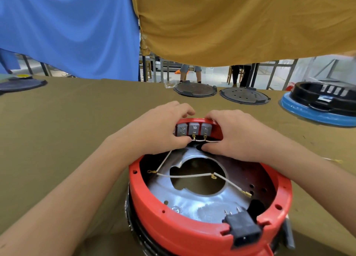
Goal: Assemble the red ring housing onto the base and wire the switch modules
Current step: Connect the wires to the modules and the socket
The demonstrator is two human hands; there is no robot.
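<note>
The red ring housing sits on a dark base at the table's near edge, with a silver metal plate inside. Three grey switch modules line its far wall. White wires with brass terminals cross the inside. My left hand grips the far wall beside the left module and pinches a wire below it. On the right side of that wall my right hand holds the rim, thumb under the wires. A black power socket is at the near rim.
Two dark round plates lie at the table's far edge. A black housing on a blue ring stands far right. Another dark disc is far left. Blue and mustard cloths hang behind; people's legs show beyond.
</note>
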